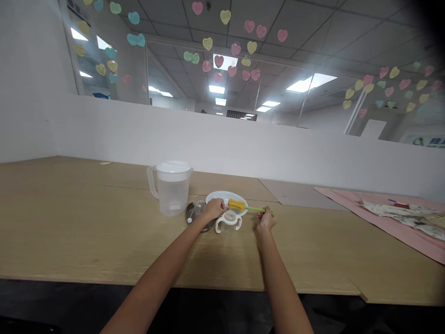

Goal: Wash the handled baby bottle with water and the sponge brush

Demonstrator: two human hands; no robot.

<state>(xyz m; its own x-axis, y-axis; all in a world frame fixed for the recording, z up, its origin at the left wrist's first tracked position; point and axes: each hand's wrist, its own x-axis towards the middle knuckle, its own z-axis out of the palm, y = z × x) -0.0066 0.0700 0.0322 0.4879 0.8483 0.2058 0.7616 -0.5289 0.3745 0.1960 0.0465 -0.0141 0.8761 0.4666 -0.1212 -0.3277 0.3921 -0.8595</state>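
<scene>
My right hand [267, 219] grips the thin green handle of a bottle brush [237, 205]. Its yellow sponge head lies over the oval white dish [222, 194]. Curled closed beside the sponge, my left hand [215, 208] hovers at the dish's left part; whatever its fingers hold is hidden. Just in front, a clear baby bottle [229, 216] with two white handles stands on the table. Under my left forearm is a round metal tray [209, 228], partly covered, carrying a small clear cap [199, 207] and a thin tube-like piece with a white end [189, 220].
A translucent plastic pitcher [173, 197] with a lid stands behind and left of the tray. Far right, a pink cloth [382, 225] bears patterned fabric [399, 214]. A grey sheet [299, 194] lies at the back, against the white partition [225, 144].
</scene>
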